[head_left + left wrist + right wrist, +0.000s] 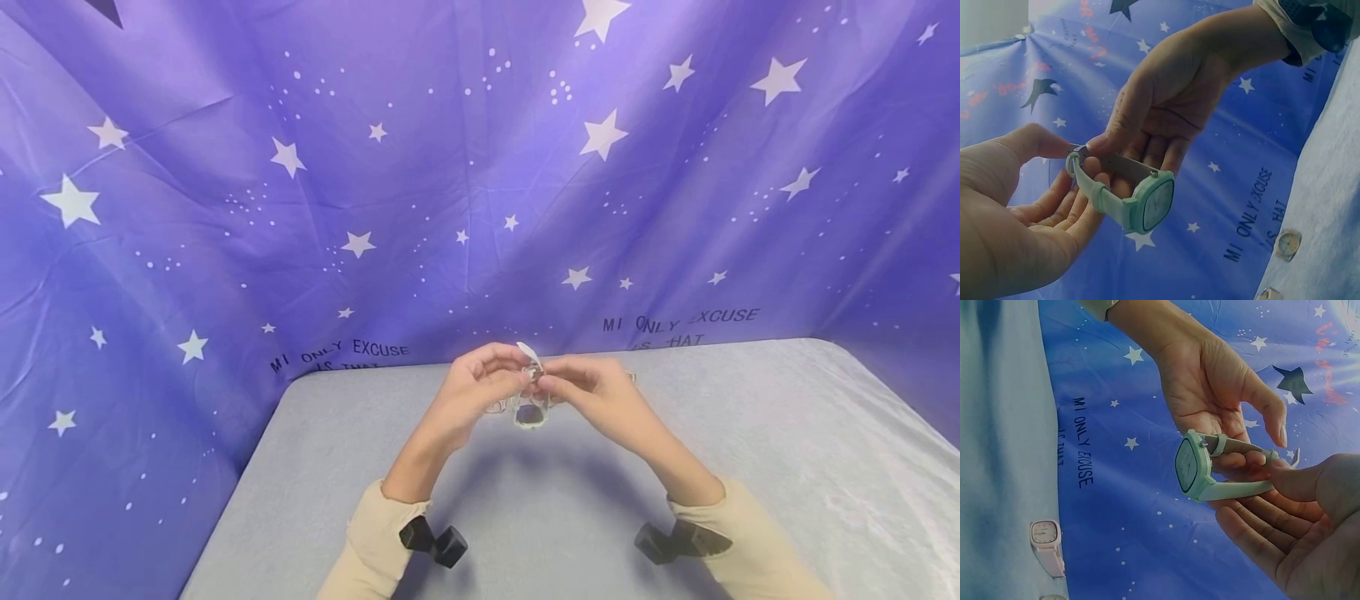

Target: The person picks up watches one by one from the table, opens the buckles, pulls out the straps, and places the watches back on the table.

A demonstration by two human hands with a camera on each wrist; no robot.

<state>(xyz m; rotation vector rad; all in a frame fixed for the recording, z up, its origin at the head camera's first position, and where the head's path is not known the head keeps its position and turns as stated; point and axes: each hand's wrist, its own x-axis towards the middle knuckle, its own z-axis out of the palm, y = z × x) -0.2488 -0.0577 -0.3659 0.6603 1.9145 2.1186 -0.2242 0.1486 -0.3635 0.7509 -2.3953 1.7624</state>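
Observation:
A pale green wristwatch with a square case (1155, 203) hangs between the two hands, above the table. In the left wrist view, my left hand (1029, 212) pinches the strap around its buckle end. Opposite it, my right hand (1169, 94) pinches the other strap half between thumb and fingers. The strap ends meet in a loop, and the watch face (1188, 465) points away from the palms in the right wrist view. From the head, both the left hand (480, 383) and the right hand (600, 392) partly hide the strap; whether the buckle is fastened cannot be told.
Behind the hands, more watches lie near the table's far edge, among them a pink square one (1046, 534) and a light-coloured one (1287, 244). A grey cloth covers the table (337, 500). A purple starry curtain (420, 167) hangs behind it.

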